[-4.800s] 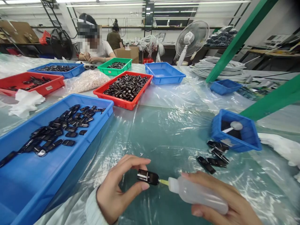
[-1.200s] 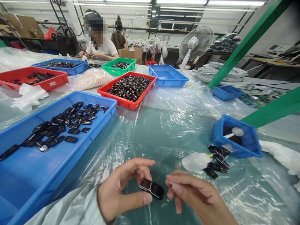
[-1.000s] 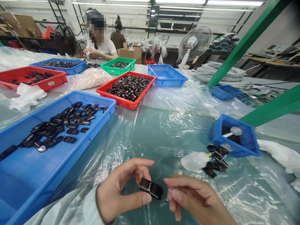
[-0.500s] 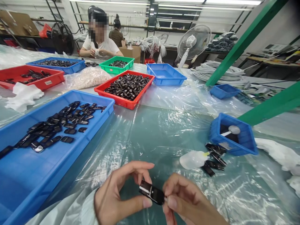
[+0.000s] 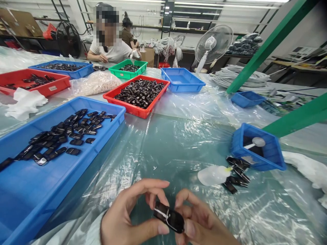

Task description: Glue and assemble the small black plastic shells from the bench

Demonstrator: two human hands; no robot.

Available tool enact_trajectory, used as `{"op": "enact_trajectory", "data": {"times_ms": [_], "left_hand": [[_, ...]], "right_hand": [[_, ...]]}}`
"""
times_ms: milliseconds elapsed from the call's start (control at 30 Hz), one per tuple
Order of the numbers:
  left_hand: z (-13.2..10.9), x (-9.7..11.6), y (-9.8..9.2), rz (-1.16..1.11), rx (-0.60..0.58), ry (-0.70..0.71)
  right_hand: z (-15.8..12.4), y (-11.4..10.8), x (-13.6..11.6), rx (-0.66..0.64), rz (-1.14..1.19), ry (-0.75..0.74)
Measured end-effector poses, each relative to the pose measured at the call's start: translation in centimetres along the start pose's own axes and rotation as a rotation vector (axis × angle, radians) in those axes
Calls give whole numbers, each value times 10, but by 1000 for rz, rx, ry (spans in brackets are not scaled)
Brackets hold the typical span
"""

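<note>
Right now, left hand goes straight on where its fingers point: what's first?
The right hand, almost at once: it and the left hand pinch the same black part. Past it, maybe the squeeze bottle; depth unclear.

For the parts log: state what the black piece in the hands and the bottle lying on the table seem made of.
The black piece looks like hard plastic, glossy: it throws back sharp highlights. The bottle looks like soft translucent plastic, matte: its whitish body is cloudy, its nozzle yellow.
</note>
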State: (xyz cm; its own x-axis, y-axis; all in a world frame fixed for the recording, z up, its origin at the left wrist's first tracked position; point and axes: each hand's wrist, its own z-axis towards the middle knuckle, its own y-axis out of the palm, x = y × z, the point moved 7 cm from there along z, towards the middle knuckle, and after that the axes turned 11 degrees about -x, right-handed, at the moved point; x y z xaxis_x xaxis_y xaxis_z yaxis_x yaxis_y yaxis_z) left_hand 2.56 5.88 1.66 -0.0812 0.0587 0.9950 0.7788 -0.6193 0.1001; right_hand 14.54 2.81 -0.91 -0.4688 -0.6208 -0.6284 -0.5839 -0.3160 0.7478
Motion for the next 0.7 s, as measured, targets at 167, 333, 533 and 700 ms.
{"op": "enact_trajectory", "data": {"times_ms": [167,333,533,700], "left_hand": [[-1,2,1,-7,27,-6],[-2,6,-2,71,74,30],[-6,20,-1,242,83,135],[-14,40,9,551,116,237]], "right_hand": [[3,-3,9,-9,-29,27],[3,-8,11,4,-82,23],[3,-11,8,46,-203,-16],[-3,-10,-10,107,-361,-134]]}}
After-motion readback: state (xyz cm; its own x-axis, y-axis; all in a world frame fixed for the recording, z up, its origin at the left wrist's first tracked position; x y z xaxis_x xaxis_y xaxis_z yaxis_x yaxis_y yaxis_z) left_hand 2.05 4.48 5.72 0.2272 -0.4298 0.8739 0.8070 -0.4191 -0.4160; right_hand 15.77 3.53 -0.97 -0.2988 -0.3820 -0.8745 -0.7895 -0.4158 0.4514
